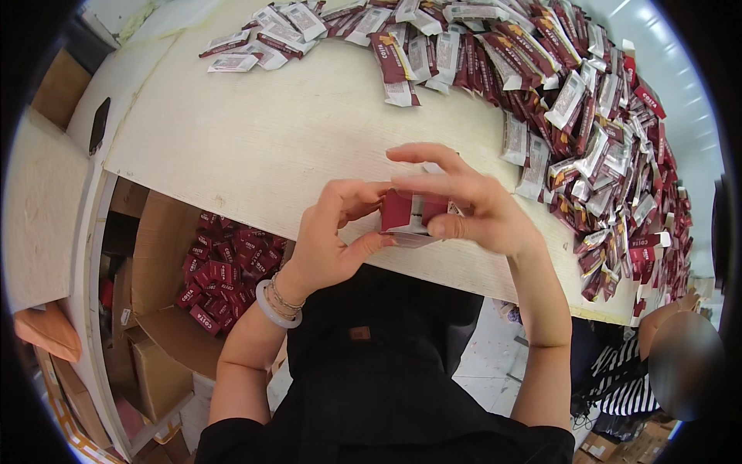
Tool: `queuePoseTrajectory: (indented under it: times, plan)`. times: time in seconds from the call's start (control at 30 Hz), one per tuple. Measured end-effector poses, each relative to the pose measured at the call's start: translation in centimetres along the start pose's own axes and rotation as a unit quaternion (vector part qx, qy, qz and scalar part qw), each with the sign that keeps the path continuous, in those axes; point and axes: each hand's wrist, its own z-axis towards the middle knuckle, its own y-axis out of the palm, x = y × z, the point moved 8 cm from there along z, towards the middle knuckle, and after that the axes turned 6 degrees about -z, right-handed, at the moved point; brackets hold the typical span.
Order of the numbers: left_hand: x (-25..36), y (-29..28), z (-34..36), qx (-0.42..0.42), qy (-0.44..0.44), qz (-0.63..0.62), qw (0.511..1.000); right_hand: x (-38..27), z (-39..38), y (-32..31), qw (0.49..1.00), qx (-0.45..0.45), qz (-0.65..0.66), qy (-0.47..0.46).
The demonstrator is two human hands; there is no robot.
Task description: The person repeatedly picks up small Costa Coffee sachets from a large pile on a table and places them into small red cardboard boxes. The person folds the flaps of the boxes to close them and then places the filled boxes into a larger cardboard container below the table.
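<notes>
Over the table's near edge I hold a small dark red carton (397, 210) with a pale inside or flap showing at its end. My left hand (331, 228) grips the carton's left side between thumb and fingers. On its right side, my right hand (475, 205) has the thumb against the carton, with the fingers raised over the top and slightly blurred. Beyond my hands lies a big heap of red and silver wrapped sachets (533, 69), spread along the table's far and right sides. Whether anything sits inside the carton is hard to make out.
Below the table at left, an open cardboard box (166, 263) holds many small red cartons (224, 274). A phone (100, 125) lies on the left ledge of the pale table (255, 131). Another person in a striped top (622, 379) is at the right edge, near the heap.
</notes>
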Motion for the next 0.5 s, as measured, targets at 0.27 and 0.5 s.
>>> queuePoseTrajectory:
  times: [0.27, 0.5]
  plan:
    - [-0.7, 0.4, -0.4, 0.019, 0.006, -0.002, 1.000, -3.0, -2.9, 2.8, 0.908, 0.153, -0.338, -0.197]
    - [-0.9, 0.4, -0.7, 0.030, 0.005, -0.045, 0.999, -4.6, -2.6, 1.7, 0.888, 0.198, -0.355, -0.217]
